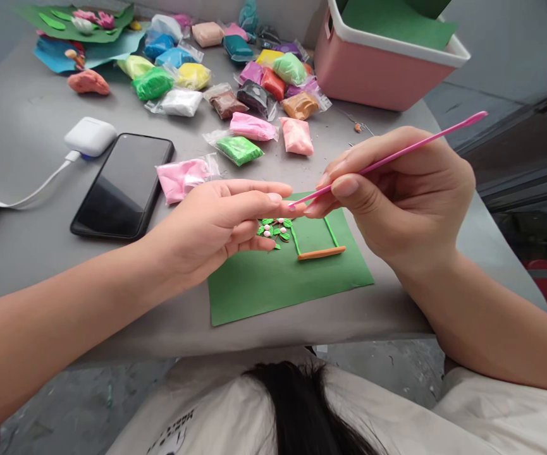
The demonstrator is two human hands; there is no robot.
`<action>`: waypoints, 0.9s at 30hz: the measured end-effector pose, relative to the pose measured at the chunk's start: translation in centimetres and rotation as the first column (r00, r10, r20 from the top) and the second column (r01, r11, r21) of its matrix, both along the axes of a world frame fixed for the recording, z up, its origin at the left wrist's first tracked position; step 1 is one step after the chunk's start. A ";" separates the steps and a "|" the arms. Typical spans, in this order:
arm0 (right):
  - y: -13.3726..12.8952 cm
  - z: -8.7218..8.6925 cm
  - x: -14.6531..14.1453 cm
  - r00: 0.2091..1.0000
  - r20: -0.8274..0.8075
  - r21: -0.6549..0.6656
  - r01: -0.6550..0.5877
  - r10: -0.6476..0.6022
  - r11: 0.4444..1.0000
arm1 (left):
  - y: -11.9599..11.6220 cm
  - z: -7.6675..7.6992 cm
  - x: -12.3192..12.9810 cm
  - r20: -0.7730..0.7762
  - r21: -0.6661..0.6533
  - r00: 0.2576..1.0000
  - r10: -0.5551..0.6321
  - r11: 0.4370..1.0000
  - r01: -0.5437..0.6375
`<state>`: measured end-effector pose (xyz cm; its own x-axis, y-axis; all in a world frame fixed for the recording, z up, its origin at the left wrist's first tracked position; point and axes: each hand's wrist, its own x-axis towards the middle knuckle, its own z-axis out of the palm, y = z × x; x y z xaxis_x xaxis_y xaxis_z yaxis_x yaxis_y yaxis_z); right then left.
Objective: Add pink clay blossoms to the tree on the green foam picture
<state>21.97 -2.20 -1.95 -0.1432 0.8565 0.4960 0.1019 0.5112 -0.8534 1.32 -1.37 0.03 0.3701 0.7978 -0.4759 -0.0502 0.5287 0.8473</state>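
My right hand (406, 196) grips a thin pink modelling tool (406, 155) between thumb and fingers, its broad end pointing up right. The tool's tip meets the fingertips of my left hand (226, 221). My left thumb presses against a finger there, with the index finger stretched out above; whatever small piece sits at the tip is too small to make out. Below both hands lies a green paper sheet (273, 284). On it are a brown clay bar (321, 253), thin green clay strands rising from it, and green leaves with pink-white balls (267, 231), partly hidden by my left hand.
A black phone (124, 183) and a white earphone case (90, 136) on a cable lie at left. Several bagged clay packs (254, 126) spread across the back. A pink bin (382, 69) stands back right; finished clay pieces on paper (121, 28) lie back left.
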 end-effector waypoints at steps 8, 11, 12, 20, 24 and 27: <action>0.2 0.0 0.0 1.000 -0.004 0.105 -0.011 0.011 0.994 | 0.0 0.3 0.3 -0.028 -0.003 0.999 0.015 1.000 -0.015; 0.2 0.2 -0.1 1.000 0.004 0.072 -0.008 0.008 0.997 | 0.1 0.3 0.2 -0.035 0.006 0.999 0.009 1.000 -0.008; 0.1 0.2 -0.1 1.000 0.006 0.040 -0.008 0.008 0.999 | 0.1 0.3 0.2 -0.033 0.008 0.999 0.003 1.000 -0.003; -0.3 0.6 -0.2 0.998 -0.066 -0.075 -0.005 0.000 0.997 | 0.0 0.2 0.1 -0.021 -0.017 0.999 0.033 0.999 -0.033; 0.0 0.6 -0.2 0.998 -0.056 -0.105 0.029 -0.035 0.994 | 0.9 0.2 -0.4 0.036 0.051 0.986 0.165 0.985 -0.167; 0.4 0.2 -0.1 0.997 -0.067 -0.067 -0.033 0.028 0.997 | 1.9 0.8 -1.1 0.071 0.099 0.962 0.265 0.957 -0.271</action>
<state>21.83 -1.75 -1.70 -0.1388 0.8844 0.4456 0.0296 0.4535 -0.8908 0.27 0.53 0.87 0.1594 0.9164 -0.3672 -0.2269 0.3960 0.8898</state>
